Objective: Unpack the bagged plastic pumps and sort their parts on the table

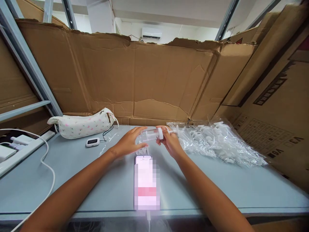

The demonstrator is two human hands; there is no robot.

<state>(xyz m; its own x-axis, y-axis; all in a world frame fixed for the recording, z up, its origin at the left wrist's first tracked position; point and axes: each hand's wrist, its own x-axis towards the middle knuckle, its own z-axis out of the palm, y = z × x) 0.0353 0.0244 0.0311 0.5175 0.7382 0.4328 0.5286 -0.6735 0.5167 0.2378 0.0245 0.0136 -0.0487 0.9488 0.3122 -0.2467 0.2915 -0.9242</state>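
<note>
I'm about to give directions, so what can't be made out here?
In the head view:
Phone screen: contents covered by pixel blocks.
Left hand: contact with the bottle too fine to tell.
White pieces: count obscured by the wrinkled plastic bag.
Gadget: display too small to read.
Phone cable: far end cut off by the bottom edge.

Left hand [130,141], right hand [172,141], that's your two! And you've got one clear bottle [149,135], one phone [146,182], one patterned pouch [84,125], one small white gadget [92,142], one power strip [36,145], one plastic bag [248,158], its white pieces [205,133] too jumbled to count.
</note>
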